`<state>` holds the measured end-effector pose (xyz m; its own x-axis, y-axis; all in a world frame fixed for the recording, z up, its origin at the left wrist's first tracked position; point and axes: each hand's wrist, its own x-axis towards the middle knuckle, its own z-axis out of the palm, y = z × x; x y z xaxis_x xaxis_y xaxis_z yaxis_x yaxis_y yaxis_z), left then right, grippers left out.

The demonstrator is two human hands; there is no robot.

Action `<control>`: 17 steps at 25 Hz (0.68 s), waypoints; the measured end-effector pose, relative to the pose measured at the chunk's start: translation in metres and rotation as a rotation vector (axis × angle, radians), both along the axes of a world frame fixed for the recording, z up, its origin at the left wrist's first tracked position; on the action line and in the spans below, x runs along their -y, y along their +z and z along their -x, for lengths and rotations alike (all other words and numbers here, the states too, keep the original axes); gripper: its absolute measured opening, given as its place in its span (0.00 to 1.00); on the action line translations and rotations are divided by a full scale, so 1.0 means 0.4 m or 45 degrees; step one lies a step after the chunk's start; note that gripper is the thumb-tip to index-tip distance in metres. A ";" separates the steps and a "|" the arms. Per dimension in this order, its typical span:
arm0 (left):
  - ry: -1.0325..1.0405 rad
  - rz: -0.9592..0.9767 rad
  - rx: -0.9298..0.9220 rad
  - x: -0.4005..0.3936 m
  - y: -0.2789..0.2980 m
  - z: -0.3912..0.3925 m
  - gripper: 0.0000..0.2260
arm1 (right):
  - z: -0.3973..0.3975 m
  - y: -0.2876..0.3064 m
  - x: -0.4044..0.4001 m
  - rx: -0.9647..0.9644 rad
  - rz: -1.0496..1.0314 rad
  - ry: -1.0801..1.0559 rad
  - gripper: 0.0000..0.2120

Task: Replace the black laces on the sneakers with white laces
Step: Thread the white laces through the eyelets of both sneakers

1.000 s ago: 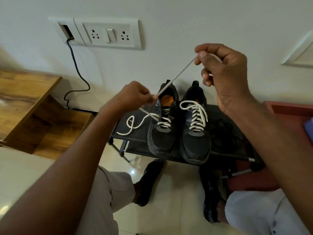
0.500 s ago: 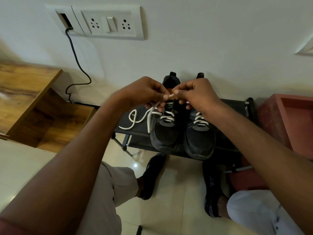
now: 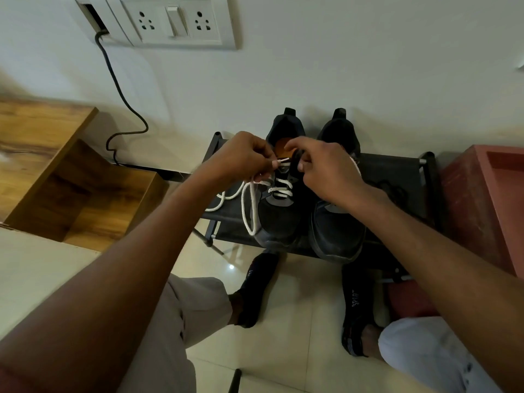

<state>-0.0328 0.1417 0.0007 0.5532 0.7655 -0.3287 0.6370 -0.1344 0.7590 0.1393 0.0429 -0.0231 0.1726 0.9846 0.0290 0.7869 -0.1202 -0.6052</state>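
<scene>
Two black sneakers stand side by side on a low black rack [image 3: 397, 171], toes toward me. The left sneaker [image 3: 279, 217] has a white lace [image 3: 249, 205] threaded through its lower eyelets, with loose loops trailing off its left side. My left hand [image 3: 241, 160] pinches the tip of that white lace at the shoe's upper eyelets. My right hand [image 3: 323, 165] grips the eyelet edge of the left sneaker close beside it. The right sneaker [image 3: 337, 231] is mostly hidden by my right wrist. A heap of black laces [image 3: 388, 188] lies on the rack to the right.
A wooden shelf unit [image 3: 56, 177] stands at the left, a red box [image 3: 482, 199] at the right. A black cable [image 3: 119, 89] hangs from the wall socket plate [image 3: 170, 21]. My socked feet [image 3: 255, 290] rest on the tiled floor under the rack.
My right hand came down from pulling the lace taut high above the shoes and now meets my left hand at the left sneaker's upper eyelets. The view tilted downward.
</scene>
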 end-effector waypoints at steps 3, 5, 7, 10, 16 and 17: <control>-0.045 -0.114 -0.056 0.007 -0.022 0.004 0.02 | 0.004 0.002 0.005 0.249 0.014 0.141 0.26; -0.062 -0.213 -0.065 0.015 -0.033 -0.006 0.02 | -0.003 -0.003 0.001 0.243 0.008 0.119 0.23; -0.100 -0.330 -0.079 0.020 -0.035 -0.016 0.03 | -0.014 -0.009 -0.002 0.171 0.015 0.095 0.19; -0.269 -0.486 -0.211 0.028 -0.036 -0.030 0.06 | -0.023 -0.005 -0.004 0.105 0.025 0.090 0.19; -0.261 -0.507 -0.294 0.012 -0.046 -0.049 0.07 | -0.040 0.001 -0.012 0.092 0.067 0.124 0.20; -0.265 -0.492 -0.293 0.010 -0.048 -0.053 0.07 | -0.042 0.001 -0.013 0.088 0.072 0.126 0.20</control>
<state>-0.0114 0.1376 -0.0183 0.6537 0.7365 -0.1739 0.7119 -0.5207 0.4712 0.1559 0.0482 -0.0228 0.0743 0.9971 -0.0184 0.8361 -0.0723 -0.5438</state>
